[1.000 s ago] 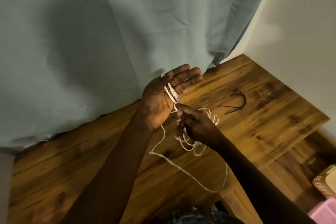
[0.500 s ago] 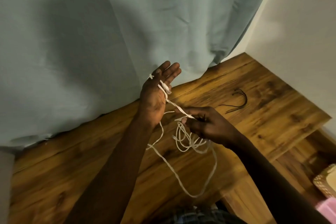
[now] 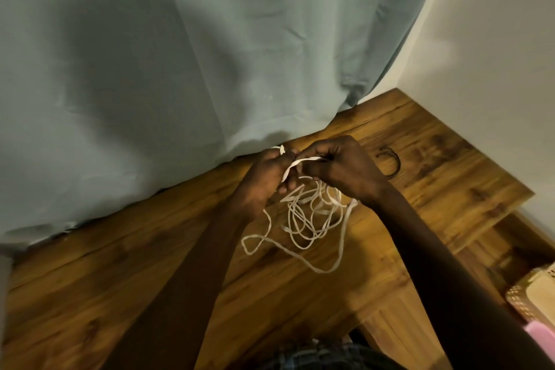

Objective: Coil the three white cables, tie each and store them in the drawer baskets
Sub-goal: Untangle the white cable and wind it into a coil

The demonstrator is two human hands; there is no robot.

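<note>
Where a second ago the left hand point(image 3: 264, 180) stood open and upright with the white cable point(image 3: 312, 216) wound over its palm, it has now dropped and turned in, and the two hands have come together just in front of the curtain point(image 3: 210, 54) hem. The right hand point(image 3: 345, 168), which half a second ago was drawing a taut line away from the left, has come back up beside it. Both sets of fingers are curled on the cable: the left pinches a short white end that pokes up above its knuckles, the right grips a flat strand running across to the left. I read this as another turn of the coil being laid on, so the first cable is partly wound and nothing has been tied.

Most of the cable hangs below the hands in a loose tangle of loops, the lowest trailing onto the table point(image 3: 120, 279) on the near side of the hands. It looks flat and ribbon-like, soft, limp enough to fall in uneven curves; it should snag on itself easily.

The table is glossy wood with dark grain. On it, beyond the right hand, lies a thin black looped tie point(image 3: 393, 159), presumably for binding. Below the table's right edge sit a pale perforated basket point(image 3: 531, 294) and the corner of something pink point(image 3: 540, 336). The curtain is matt grey-green cloth, softly creased.
</note>
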